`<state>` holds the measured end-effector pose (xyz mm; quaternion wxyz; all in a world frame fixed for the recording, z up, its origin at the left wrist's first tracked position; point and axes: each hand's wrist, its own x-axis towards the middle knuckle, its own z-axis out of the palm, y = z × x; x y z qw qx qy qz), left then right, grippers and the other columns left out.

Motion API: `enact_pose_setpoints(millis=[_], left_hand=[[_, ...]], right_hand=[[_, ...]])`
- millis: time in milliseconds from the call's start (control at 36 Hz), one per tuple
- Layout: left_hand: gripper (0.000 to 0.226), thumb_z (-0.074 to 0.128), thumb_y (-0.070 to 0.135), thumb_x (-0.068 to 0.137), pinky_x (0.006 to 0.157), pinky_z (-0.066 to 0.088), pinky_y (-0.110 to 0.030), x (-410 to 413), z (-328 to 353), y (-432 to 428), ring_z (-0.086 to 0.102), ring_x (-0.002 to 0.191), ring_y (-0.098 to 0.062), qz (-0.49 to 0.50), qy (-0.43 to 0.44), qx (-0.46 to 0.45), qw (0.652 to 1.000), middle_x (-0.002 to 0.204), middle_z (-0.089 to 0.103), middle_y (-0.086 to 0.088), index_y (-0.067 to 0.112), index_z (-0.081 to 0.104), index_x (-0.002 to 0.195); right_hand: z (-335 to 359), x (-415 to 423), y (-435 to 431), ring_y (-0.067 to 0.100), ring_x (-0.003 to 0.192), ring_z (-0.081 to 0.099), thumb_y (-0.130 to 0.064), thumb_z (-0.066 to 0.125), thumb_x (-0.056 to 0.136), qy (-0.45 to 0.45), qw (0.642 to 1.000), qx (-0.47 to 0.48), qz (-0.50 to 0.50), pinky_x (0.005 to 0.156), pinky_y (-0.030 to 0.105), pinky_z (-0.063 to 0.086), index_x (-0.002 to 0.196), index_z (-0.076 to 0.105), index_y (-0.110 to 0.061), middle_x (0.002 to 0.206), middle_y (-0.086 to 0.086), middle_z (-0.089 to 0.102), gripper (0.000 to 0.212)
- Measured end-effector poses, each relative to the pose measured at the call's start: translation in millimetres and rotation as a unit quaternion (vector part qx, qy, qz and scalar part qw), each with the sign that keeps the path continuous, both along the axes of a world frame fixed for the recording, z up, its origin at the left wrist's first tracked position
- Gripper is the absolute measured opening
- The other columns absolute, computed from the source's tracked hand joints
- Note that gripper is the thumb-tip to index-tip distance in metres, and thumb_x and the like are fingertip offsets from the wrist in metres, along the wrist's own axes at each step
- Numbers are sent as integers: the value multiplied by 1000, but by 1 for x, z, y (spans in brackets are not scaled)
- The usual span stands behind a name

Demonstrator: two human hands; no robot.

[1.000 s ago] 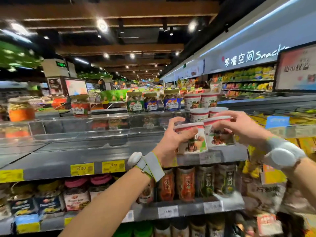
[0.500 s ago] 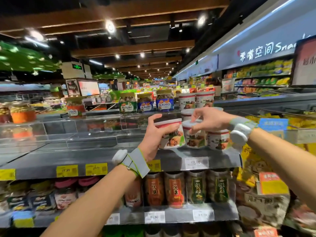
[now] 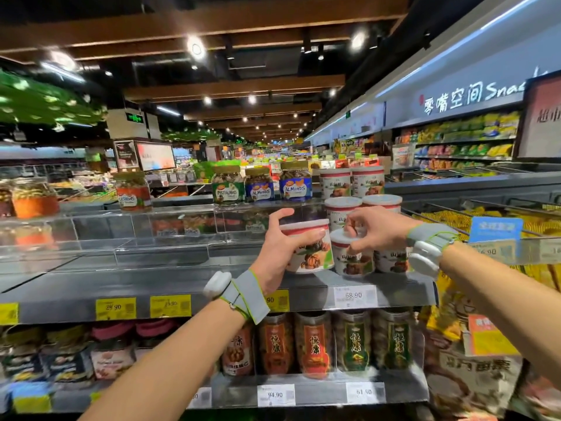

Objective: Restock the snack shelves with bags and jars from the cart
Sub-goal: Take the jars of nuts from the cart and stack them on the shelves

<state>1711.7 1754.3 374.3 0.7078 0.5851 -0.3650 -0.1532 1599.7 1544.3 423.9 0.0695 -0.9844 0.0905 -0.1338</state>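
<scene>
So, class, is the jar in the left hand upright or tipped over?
Upright, near enough: the jar has its lid on top and base toward the shelf, in the left hand.

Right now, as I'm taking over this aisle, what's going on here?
A person is stocking the grey shelf with white, red-rimmed jars. The left hand grips one jar at the shelf's front; the right hand pinches the lid of a second jar standing beside it. Stacked jars stand behind.

White jars [image 3: 308,246] with red bands; yellow price tags [image 3: 115,308]; grey shelf [image 3: 127,281].
</scene>
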Motion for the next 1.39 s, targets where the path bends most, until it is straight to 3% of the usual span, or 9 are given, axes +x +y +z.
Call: enact_pose_setpoints(millis=[194,306,500,722,861,972,1167,1278,1389], left_hand=[[94,97,56,40,102,51,-50,1,-2,-1,62,118,-27,14,-20,21,999,136,54,-7,49,50,121],[95,97,56,40,100,53,-51,1,0,-3,63,117,-27,4,-20,19,1000,136,54,-7,49,50,122],[91,96,48,45,99,53,-53,2,2,-8,65,115,-28,-7,-9,1,1000,134,57,-7,45,49,123],[91,93,46,45,96,55,-53,1,1,-15,67,112,-28,-21,4,-6,1000,135,55,-9,41,47,124],[93,93,46,46,98,54,-52,1,0,-17,66,113,-28,-26,3,-5,1000,134,56,-8,40,47,126],[92,93,47,47,98,54,-53,1,1,-17,65,115,-29,-26,-2,-6,1000,136,54,-8,41,47,126],[93,93,46,49,98,54,-52,-2,2,-15,66,114,-27,-32,-7,-2,999,134,56,-8,39,46,129],[95,91,44,48,99,54,-51,-2,2,-12,66,113,-25,-31,-4,-5,999,131,58,-5,35,45,131],[94,92,46,48,100,53,-51,-2,0,-9,65,114,-25,-22,-11,4,1000,131,58,-5,38,46,129]], right_hand=[[9,1,0,15,98,58,-41,80,75,25,999,-32,1,89,38,51,92,58,-35,108,-7,64,28],[7,-2,-1,10,98,55,-34,81,77,16,1000,-10,3,89,31,47,109,63,-26,106,-14,59,38],[1,-2,-3,9,107,56,-39,81,77,-1,1000,6,25,98,35,48,105,63,-33,114,-16,62,34],[-3,-3,-4,4,94,53,-38,77,82,1,999,-19,34,75,21,41,106,58,-34,110,-13,59,31],[-2,-7,-8,5,101,54,-41,77,82,3,999,-27,34,83,24,45,108,60,-32,114,-15,61,32],[-3,-11,-8,-6,81,48,-42,76,84,-17,998,-54,36,63,13,35,105,59,-32,93,-27,50,29],[-3,-12,-6,8,85,56,-47,76,82,-17,996,-84,23,61,23,42,99,57,-37,89,-18,55,28],[-2,-13,-6,12,88,60,-54,75,79,-11,996,-93,6,75,37,54,101,59,-38,99,-8,64,32],[0,-16,-4,7,83,57,-55,74,80,-5,995,-98,2,68,30,49,104,60,-36,96,-10,61,33]])
